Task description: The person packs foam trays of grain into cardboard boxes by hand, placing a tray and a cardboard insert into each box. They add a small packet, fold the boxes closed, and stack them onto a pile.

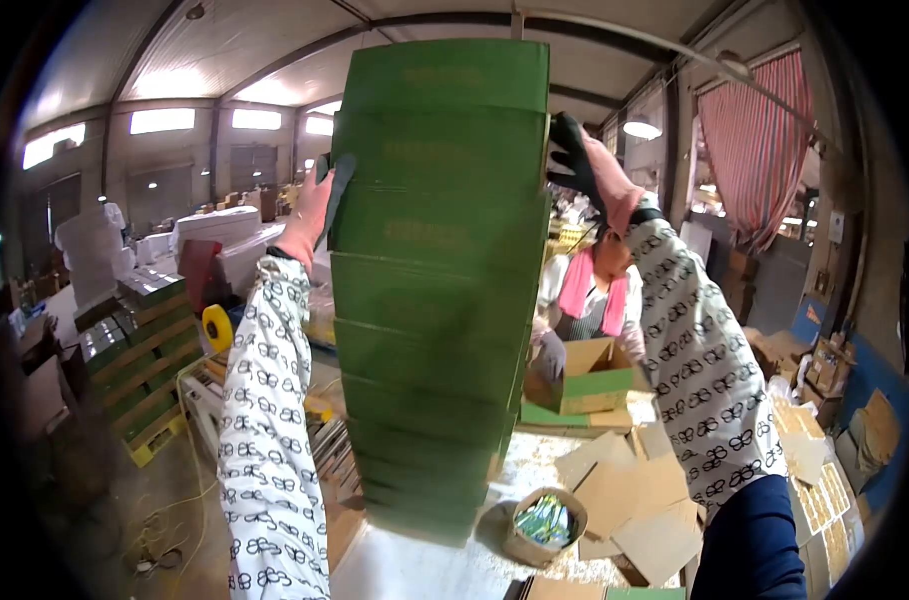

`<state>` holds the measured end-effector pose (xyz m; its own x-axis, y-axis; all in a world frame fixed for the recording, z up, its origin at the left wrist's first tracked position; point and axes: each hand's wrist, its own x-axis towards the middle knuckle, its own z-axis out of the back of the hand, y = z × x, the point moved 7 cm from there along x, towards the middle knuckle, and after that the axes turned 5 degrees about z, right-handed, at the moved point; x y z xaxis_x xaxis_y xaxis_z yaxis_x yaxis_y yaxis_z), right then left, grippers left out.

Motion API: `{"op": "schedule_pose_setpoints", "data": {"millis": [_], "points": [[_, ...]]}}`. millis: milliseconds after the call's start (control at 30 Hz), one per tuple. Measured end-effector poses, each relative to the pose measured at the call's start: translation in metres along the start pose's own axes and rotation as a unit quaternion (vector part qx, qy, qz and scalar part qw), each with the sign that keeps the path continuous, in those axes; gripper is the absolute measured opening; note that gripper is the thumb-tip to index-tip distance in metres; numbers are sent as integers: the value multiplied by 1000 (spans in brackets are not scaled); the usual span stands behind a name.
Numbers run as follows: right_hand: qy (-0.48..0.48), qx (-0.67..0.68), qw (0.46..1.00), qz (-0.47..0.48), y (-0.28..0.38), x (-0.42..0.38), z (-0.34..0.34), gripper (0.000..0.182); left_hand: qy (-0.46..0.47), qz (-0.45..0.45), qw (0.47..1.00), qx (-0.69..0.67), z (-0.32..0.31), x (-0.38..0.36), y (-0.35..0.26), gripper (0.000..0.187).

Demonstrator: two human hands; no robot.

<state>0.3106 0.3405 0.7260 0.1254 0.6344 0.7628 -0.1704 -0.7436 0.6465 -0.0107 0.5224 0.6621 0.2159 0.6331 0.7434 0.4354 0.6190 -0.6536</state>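
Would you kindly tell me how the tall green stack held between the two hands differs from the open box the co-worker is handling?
The green stack is many closed boxes piled into a tall column; the co-worker's box is a single one with its flaps open. The stack is gripped near its top by the left hand and right hand, both gloved, while the single box sits low on the table. The stack shows only green; the box shows its brown inside. Both appear to be green cardboard.

Both arms reach up and forward in patterned sleeves, elbows bent. The gloved left hand [315, 212] presses flat with its palm turned inward; the gloved right hand [590, 170], raised higher, curls its dark fingers [567, 140] inward.
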Motion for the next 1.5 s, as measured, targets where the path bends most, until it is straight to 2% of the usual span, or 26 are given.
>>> {"op": "schedule_pose_setpoints", "data": {"millis": [33,100,167,233,267,300,333,367,400,433,467,500,600,667,733,767,867,967,1000,1067,1167,1267,1333,1400,1433,1500], "points": [[65,-148,979,125,9,-19,5,41,-31,3,998,47,5,-7,-6,36],[130,-408,891,150,13,-90,23,42,-146,-72,971,173,-7,-57,-37,39],[150,-467,871,-21,27,-215,34,45,-172,-175,911,331,-29,-138,-71,47],[170,-356,900,-187,24,-346,53,52,-140,-257,857,424,-67,-248,-68,58],[163,-302,897,-280,20,-414,67,56,-61,-232,906,348,-88,-310,-39,61],[100,-322,881,-332,-4,-493,110,59,82,-52,944,314,-99,-367,15,68],[20,-391,830,-396,-36,-594,170,54,114,-31,931,346,-120,-449,75,74],[-69,-473,729,-490,-25,-684,201,61,180,162,911,334,-156,-516,100,82],[-160,-515,611,-579,-10,-777,227,70,271,257,836,401,-177,-589,125,94],[-179,-506,547,-642,-6,-855,238,70,291,358,821,336,-178,-682,162,99],[-156,-453,569,-668,-13,-907,228,69,314,407,778,362,-196,-723,141,103],[-139,-406,614,-662,-22,-937,214,68,362,251,844,305,-212,-798,168,108],[-107,-297,697,-644,-14,-946,188,66,509,303,655,469,-258,-756,101,110],[-116,-228,724,-640,26,-911,196,65,611,118,585,521,-289,-686,49,97],[-238,-133,761,-589,82,-859,213,65,667,39,594,447,-299,-677,39,73],[-335,-63,780,-525,108,-834,221,65,776,76,465,419,-327,-643,-5,67],[-518,17,808,-281,148,-784,236,65,847,101,472,222,-361,-659,-39,67],[-368,-422,777,-288,95,-803,231,59,808,132,551,163,-376,-680,-20,70],[-412,-403,776,-255,99,-791,221,59,768,274,573,81,-366,-691,7,74],[-494,-349,780,-160,111,-786,206,60,643,450,611,-100,-359,-683,21,48],[-504,-404,753,-124,147,-775,191,58,498,440,743,-84,-343,-659,48,44],[-88,-497,851,-146,129,-684,135,47,457,383,798,82,-372,-616,27,39],[240,-543,782,-191,49,-689,81,50,710,261,651,63,-387,-649,34,43],[319,-528,741,-265,-6,-728,86,50,829,147,539,-37,-358,-685,30,56],[324,-526,734,-281,-8,-722,94,51,816,284,502,-25,-353,-663,0,65],[308,-370,804,-350,-23,-725,111,44,650,331,683,30,-355,-634,32,82]]}}
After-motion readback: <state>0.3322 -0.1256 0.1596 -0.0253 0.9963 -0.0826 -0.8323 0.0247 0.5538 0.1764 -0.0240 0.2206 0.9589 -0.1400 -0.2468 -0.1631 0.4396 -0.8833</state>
